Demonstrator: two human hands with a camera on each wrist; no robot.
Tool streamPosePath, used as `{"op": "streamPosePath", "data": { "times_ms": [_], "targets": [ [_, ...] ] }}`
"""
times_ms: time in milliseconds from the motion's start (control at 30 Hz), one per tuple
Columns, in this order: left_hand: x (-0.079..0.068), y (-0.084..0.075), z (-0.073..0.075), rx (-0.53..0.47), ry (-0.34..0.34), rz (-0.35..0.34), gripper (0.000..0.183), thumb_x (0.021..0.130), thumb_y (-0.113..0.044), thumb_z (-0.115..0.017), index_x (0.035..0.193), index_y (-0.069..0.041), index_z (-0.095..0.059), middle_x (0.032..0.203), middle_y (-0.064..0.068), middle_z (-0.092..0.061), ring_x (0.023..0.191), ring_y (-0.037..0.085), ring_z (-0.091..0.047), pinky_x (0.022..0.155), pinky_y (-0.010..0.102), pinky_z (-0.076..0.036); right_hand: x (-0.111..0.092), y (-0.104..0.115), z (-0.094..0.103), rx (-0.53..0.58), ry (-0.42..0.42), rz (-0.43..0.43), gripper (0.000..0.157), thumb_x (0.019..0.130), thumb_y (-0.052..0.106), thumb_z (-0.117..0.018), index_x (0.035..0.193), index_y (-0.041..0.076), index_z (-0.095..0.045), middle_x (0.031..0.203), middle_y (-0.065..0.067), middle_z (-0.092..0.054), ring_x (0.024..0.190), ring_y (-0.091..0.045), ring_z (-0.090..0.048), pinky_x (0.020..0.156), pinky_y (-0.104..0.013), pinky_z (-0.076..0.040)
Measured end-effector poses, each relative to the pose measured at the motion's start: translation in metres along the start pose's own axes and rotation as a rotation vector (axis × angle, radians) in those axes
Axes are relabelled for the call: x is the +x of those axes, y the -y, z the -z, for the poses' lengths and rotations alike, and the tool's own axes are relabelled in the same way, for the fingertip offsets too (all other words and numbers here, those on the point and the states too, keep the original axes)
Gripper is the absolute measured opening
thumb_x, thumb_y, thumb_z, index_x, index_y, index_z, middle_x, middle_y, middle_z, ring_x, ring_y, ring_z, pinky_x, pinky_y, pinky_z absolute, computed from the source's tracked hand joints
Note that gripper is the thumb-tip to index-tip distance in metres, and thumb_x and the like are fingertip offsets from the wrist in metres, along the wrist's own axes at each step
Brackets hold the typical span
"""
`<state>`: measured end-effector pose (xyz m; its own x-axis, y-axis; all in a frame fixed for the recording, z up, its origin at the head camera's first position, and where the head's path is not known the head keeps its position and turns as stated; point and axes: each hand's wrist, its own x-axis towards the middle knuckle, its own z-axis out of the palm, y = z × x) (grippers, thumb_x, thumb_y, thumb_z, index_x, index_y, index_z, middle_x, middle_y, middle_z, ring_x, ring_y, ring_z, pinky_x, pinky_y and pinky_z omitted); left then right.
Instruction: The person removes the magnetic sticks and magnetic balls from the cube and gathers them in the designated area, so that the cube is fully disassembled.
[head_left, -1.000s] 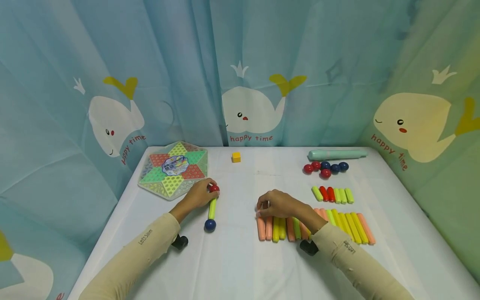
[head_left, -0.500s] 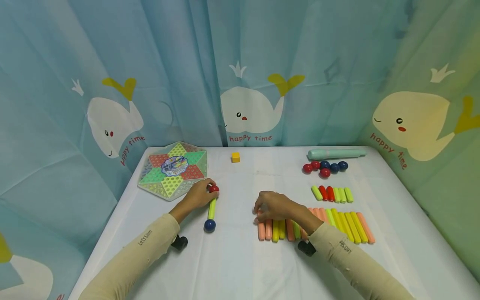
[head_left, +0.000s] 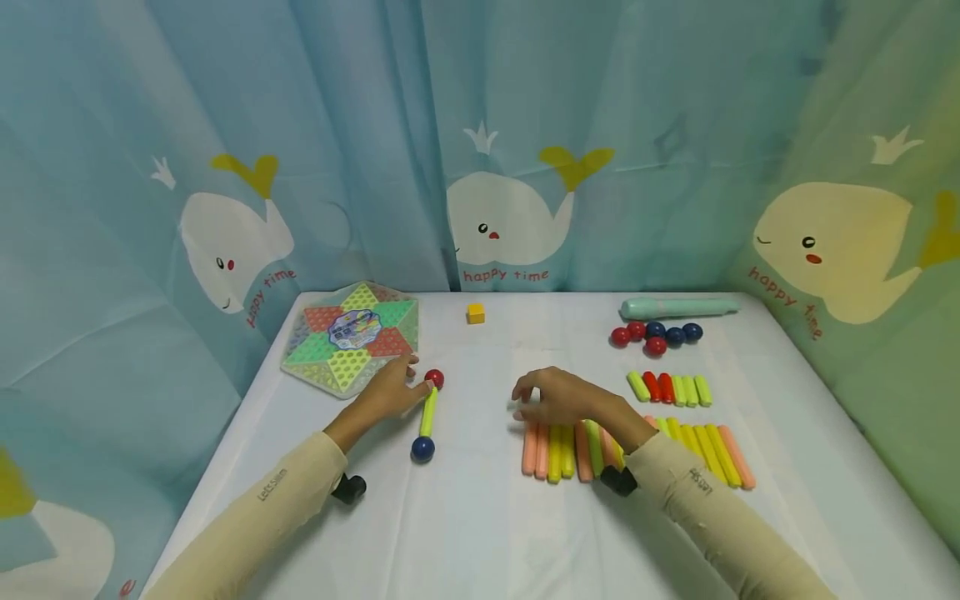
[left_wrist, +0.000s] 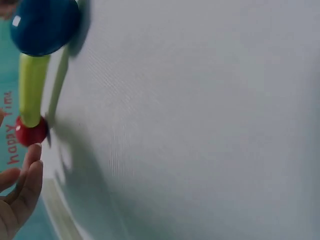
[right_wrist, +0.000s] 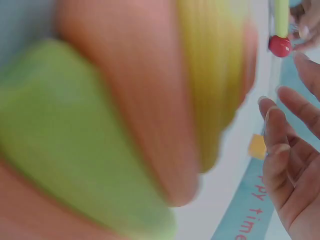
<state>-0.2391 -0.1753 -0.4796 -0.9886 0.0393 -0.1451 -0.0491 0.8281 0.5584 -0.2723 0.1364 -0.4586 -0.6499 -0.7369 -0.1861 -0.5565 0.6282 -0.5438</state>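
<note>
A yellow-green rod (head_left: pixel 427 414) lies on the table, joined to a red ball (head_left: pixel 434 379) at its far end and a blue ball (head_left: pixel 423 450) at its near end. My left hand (head_left: pixel 386 390) is spread beside the red ball, thumb tip right at it and the other fingers apart from it. In the left wrist view, fingertips (left_wrist: pixel 35 150) reach just under the red ball (left_wrist: pixel 32 131). Over the far ends of a row of orange, yellow and green rods (head_left: pixel 555 454) hovers my right hand (head_left: pixel 558 396), fingers loosely bent with nothing between them.
Short green and red rods (head_left: pixel 667 389) line up at the right, with loose red and blue balls (head_left: pixel 655 345) behind them. A mint-green tube (head_left: pixel 678 308) lies at the back. A star-patterned game board (head_left: pixel 348 367) sits back left, and a small yellow cube (head_left: pixel 476 313) at the back.
My left hand has let go of the red ball and drawn back slightly left, its fingers spreading. My right hand has risen a little off the long rods.
</note>
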Motion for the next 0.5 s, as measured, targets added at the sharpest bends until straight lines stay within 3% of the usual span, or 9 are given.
{"op": "streamPosePath", "data": {
  "times_ms": [200, 333, 500],
  "targets": [
    [-0.033, 0.007, 0.005, 0.058, 0.066, -0.022, 0.053, 0.096, -0.038, -0.067, 0.134, -0.003, -0.057, 0.120, 0.014, -0.066, 0.113, 0.030, -0.063, 0.096, 0.047, -0.051, 0.033, 0.009, 0.015, 0.026, -0.031, 0.085, 0.034, 0.093, 0.029, -0.073, 0.117, 0.005, -0.070, 0.105, -0.005, -0.070, 0.086, -0.018, -0.064, 0.080, -0.029, -0.054],
    [-0.050, 0.008, -0.005, 0.087, 0.128, -0.052, 0.055, 0.092, -0.044, -0.070, 0.129, -0.004, -0.061, 0.112, 0.009, -0.066, 0.104, 0.024, -0.063, 0.091, 0.044, -0.052, 0.064, 0.024, 0.016, 0.045, -0.005, 0.080, 0.037, 0.093, 0.025, -0.074, 0.123, 0.004, -0.067, 0.114, -0.012, -0.069, 0.093, -0.021, -0.065, 0.086, -0.035, -0.055],
    [-0.061, 0.002, -0.014, 0.097, 0.160, -0.045, 0.068, 0.082, -0.055, -0.078, 0.127, -0.007, -0.060, 0.102, 0.003, -0.060, 0.087, 0.018, -0.056, 0.074, 0.037, -0.049, 0.102, 0.038, 0.005, 0.019, 0.046, 0.080, 0.045, 0.092, 0.021, -0.075, 0.132, 0.007, -0.061, 0.129, -0.016, -0.062, 0.101, -0.022, -0.063, 0.094, -0.039, -0.053]
  ]
}}
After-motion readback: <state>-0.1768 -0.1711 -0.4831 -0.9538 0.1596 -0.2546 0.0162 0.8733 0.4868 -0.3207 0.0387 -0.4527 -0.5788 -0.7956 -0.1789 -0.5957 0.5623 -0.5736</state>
